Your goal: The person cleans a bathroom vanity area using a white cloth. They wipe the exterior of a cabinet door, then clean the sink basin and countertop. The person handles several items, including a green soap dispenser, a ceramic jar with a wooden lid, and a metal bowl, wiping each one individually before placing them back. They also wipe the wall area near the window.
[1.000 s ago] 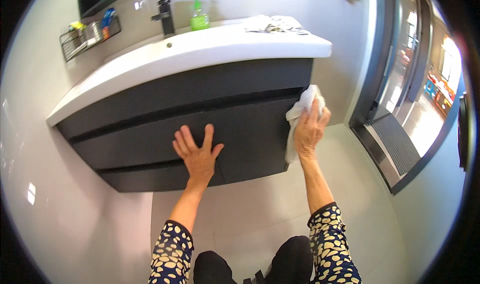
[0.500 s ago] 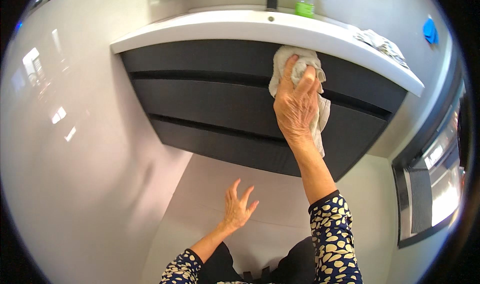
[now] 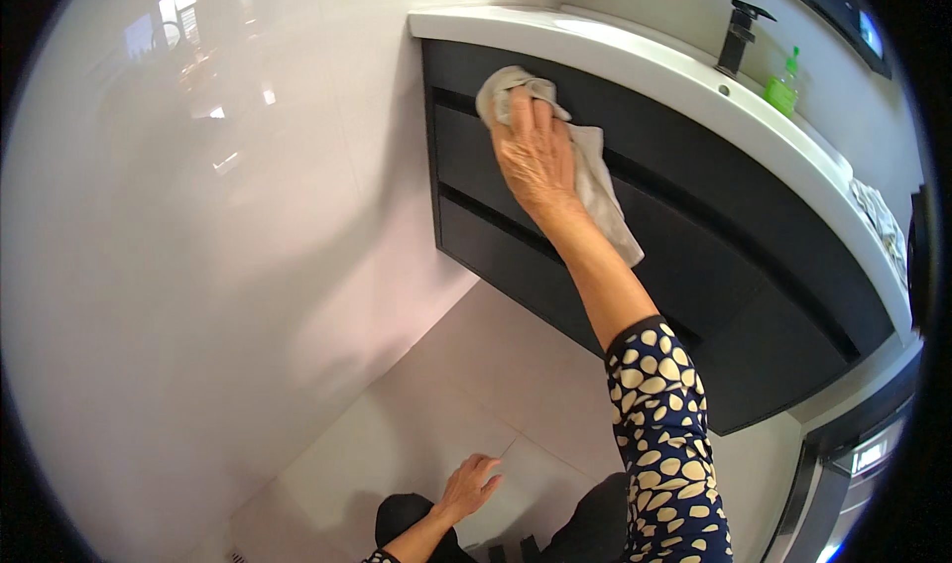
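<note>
My right hand [image 3: 535,157] presses a pale, bunched cloth [image 3: 600,191] against the front of a dark vanity cabinet [image 3: 684,236], near the upper left of its drawers. One end of the cloth hangs down beside my wrist. My fingers are spread over the bunched part and hold it to the surface. Low in view, my left hand [image 3: 469,487] hovers near my knee with nothing in it. Its fingers are loosely stretched out, the thumb a little apart.
Above the cabinet runs a white basin top [image 3: 654,56] with a black faucet [image 3: 737,40] and a green soap bottle [image 3: 782,85]. Another cloth [image 3: 881,224] lies at its right end. A glossy wall [image 3: 248,266] stands to the left, and a dark-framed opening [image 3: 843,464] is at lower right.
My right hand has slid the cloth leftward along the cabinet front, toward the wall side. My left hand has dropped closer to my knee. The view has turned left.
</note>
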A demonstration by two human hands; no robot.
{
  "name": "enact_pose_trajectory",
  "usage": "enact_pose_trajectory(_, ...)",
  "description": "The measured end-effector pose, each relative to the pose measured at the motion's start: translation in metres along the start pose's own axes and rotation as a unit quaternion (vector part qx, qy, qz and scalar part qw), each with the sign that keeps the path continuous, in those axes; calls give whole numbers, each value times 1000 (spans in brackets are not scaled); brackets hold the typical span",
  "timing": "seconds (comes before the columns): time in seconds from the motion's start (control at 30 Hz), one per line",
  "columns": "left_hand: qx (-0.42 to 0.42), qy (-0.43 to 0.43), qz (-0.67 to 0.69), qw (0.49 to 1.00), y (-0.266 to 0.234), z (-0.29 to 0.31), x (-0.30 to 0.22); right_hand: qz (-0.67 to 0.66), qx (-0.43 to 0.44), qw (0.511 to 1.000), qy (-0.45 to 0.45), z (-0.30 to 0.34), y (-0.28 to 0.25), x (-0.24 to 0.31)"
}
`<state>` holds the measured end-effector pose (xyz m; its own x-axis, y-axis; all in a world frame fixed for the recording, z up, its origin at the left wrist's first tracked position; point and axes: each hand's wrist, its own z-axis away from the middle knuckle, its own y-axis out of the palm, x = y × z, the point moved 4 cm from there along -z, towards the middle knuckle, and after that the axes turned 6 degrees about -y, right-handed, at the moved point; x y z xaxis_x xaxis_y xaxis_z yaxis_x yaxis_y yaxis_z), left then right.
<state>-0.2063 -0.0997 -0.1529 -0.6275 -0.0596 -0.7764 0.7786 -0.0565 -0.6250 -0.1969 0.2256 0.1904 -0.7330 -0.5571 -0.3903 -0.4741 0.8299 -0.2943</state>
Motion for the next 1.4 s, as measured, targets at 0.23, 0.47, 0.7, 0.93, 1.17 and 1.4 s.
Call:
enact_pose_trajectory(0.23, -32, -113, 20, 993, 9, 31, -17, 83, 193, 965, -154, -27, 54, 8)
enact_pose_trajectory(0.47, 44, -177, 14, 983, -4, 66, -58, 165, 250, 929, -218, 6, 12, -43)
enact_pose_trajectory(0.7, 77, -164, 2, 983, -43, 73, -120, 90, 383, 895, -210, 31, -45, -81)
enact_pose_trajectory(0.93, 66, -185, 9, 980, 13, 60, -143, 49, 519, 830, -198, 96, -130, -119)
enact_pose_trajectory(1.17, 87, -200, 76, 973, -13, 68, -193, -205, 415, 885, 48, 31, -268, -184)
enact_pose_trajectory(1.4, 75, -170, 128, 974, -3, 54, -277, -7, 301, 939, 168, 69, -315, -316)
